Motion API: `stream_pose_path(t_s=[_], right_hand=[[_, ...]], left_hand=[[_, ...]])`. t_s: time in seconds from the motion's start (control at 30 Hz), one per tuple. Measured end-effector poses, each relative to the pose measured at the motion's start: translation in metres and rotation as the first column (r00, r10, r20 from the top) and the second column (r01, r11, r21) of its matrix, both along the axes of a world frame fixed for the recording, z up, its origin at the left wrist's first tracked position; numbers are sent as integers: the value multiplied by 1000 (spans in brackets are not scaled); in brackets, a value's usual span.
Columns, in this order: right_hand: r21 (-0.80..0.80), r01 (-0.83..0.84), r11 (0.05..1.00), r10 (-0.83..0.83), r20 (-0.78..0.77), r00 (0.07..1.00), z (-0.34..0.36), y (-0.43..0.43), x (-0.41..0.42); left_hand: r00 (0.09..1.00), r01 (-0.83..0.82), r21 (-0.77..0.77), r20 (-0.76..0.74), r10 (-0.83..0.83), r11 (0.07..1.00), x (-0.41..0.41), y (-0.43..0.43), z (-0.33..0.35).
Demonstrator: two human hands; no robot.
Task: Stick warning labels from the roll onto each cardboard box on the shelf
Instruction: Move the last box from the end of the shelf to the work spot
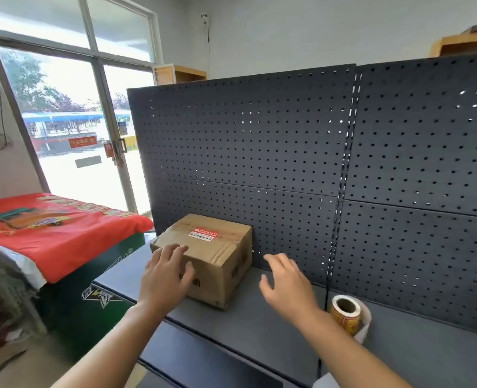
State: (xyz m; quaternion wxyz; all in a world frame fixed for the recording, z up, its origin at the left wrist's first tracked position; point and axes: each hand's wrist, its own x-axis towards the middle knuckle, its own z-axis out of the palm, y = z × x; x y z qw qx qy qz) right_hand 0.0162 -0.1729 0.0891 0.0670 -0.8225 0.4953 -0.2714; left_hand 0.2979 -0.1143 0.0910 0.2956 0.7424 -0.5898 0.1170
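Observation:
One cardboard box stands on the dark grey shelf, against the pegboard back. A red and white warning label is stuck on its top face. My left hand rests on the box's near left corner, fingers on the top and thumb on the front face. My right hand hovers just right of the box with fingers spread, holding nothing. The label roll stands on the shelf to the right of my right wrist, with a strip of white backing paper trailing from it.
A black pegboard panel rises behind the shelf. To the left stands a green crate covered by a red cloth, in front of a glass door. Wooden boxes sit behind the pegboard top.

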Motion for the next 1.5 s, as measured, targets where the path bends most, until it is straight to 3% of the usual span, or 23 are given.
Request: stream_pose_path(t_s=[0.27, 0.47, 0.5, 0.57, 0.6, 0.67, 0.73, 0.87, 1.13, 1.3, 1.5], right_hand=[[80, -68, 995, 57, 128, 990, 6, -24, 84], [279, 43, 959, -146, 359, 922, -4, -44, 121], [338, 60, 939, -200, 397, 896, -9, -47, 125], [477, 72, 876, -330, 483, 811, -21, -48, 133], [533, 52, 844, -378, 525, 763, -27, -49, 137], [579, -5, 815, -413, 587, 696, -33, -50, 145], [582, -49, 812, -405, 623, 669, -34, -50, 151], [585, -86, 806, -400, 646, 650, -35, -50, 161], [568, -93, 818, -385, 660, 645, -28, -42, 166], [529, -69, 846, -350, 647, 677, -12, -40, 137], [449, -41, 893, -330, 713, 619, 7, -35, 77]], left_hand=[[998, -66, 101, -12, 67, 993, 66, -33, -1], [934, -59, 137, -343, 103, 989, 96, -75, -3], [864, -52, 117, -493, 103, 992, 96, -82, -2], [614, -65, 83, -782, 105, 994, 99, -95, -2], [489, -71, 85, -865, 109, 994, 101, -101, -4], [322, -48, 80, -942, 91, 996, 105, -109, -9], [235, -26, 44, -971, 49, 999, 103, -114, -16], [173, -15, -1, -985, 2, 1000, 99, -111, -23], [172, -151, -17, -985, 10, 988, 93, -104, -23], [242, -182, -56, -970, -11, 982, 61, -86, -2], [388, -119, -155, -916, -98, 981, 9, -54, 34]])
